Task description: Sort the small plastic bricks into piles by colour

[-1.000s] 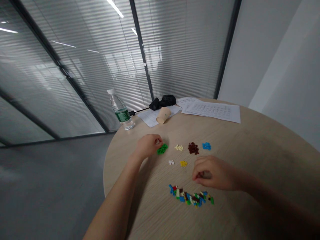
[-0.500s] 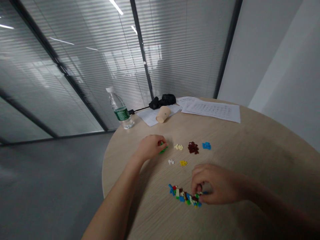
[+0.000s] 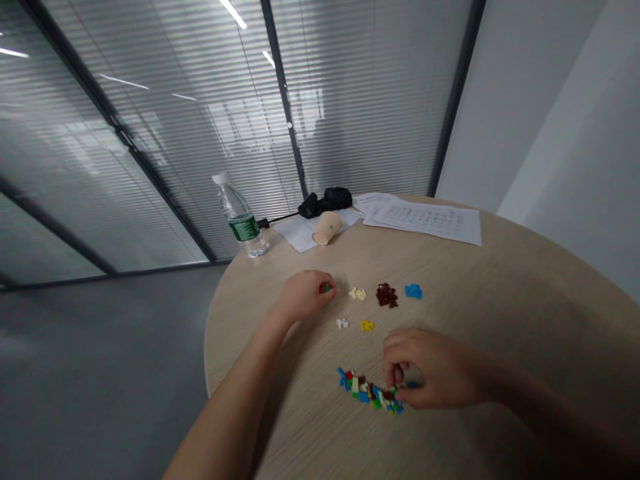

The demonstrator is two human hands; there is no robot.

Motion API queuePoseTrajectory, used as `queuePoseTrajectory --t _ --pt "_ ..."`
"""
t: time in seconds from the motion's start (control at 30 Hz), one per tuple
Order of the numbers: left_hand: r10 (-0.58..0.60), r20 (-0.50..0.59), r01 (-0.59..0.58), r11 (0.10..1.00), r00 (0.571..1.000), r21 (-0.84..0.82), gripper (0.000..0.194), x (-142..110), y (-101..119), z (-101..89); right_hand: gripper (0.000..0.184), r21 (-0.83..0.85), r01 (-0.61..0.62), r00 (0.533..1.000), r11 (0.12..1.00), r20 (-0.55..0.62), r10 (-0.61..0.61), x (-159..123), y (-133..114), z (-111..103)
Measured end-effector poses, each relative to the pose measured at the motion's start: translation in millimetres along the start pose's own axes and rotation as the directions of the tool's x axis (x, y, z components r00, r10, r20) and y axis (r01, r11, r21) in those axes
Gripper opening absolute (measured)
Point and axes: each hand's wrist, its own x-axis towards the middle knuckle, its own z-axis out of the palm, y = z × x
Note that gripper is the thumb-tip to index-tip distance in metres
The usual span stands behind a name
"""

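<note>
My left hand (image 3: 307,293) rests at the far left of the loose piles. Its fingers are curled, with the thumb closed on a small green building brick (image 3: 327,289); how many pieces it covers is hidden. Nearer to me lies a multicoloured strip of building bricks (image 3: 367,391), joined in a slanting row. My right hand (image 3: 425,367) pinches the strip's right end between thumb and fingers, which partly hide that end. Beyond the strip sit loose bricks: white (image 3: 343,323), yellow (image 3: 367,326), cream (image 3: 357,293), dark brown (image 3: 387,295) and blue (image 3: 413,291).
At the back of the round wooden table (image 3: 500,287) stand a water bottle (image 3: 243,223), a paper cup (image 3: 327,228) lying on its side, and a black bundle (image 3: 335,200). Printed sheets (image 3: 425,220) lie to their right. Behind is a glass wall with blinds (image 3: 370,100).
My left fingers have closed over the green bricks, so less green shows. My right hand has barely moved at the strip's end.
</note>
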Motion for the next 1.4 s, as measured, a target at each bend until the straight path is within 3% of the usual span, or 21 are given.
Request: queuePoseTrajectory --t 0.8,0.97,1.07,1.17,1.27,1.4 --pt "-0.018 0.013 0.018 1.0 1.0 -0.007 0.022 0.1 1.3 -0.9 0.006 0.038 0.005 1.0 0.999 0.019 -0.006 2.7 -0.8 -0.9" --pt "0.018 -0.003 -0.018 0.991 1.0 -0.129 0.02 0.3 2.6 -0.9 0.006 0.054 -0.008 1.0 0.999 0.018 0.007 2.7 -4.1 -3.4" --pt "0.13 0.028 -0.108 0.91 0.991 -0.4 0.022 -2.2 7.9 -3.3 0.007 0.085 -0.04 0.997 0.996 -0.066 0.046 4.9 -2.6 -5.5" --pt "0.281 0.087 -0.175 0.781 0.956 -0.6 0.026 -6.2 16.6 -6.1 0.007 0.061 -0.072 0.958 0.996 -0.274 0.086 8.1 2.5 -7.8" --pt "0.422 0.165 -0.206 0.702 0.892 -0.682 0.025 -8.6 26.6 -4.6 0.008 0.036 -0.043 0.91 0.998 -0.412 0.054 10.5 6.6 -8.5" --pt "0.511 0.19 -0.229 0.646 0.838 -0.728 0.025 -8.1 36.8 3.9 0.01 -0.003 0.019 0.882 1.0 -0.471 -0.019 11.7 6.6 -7.0"
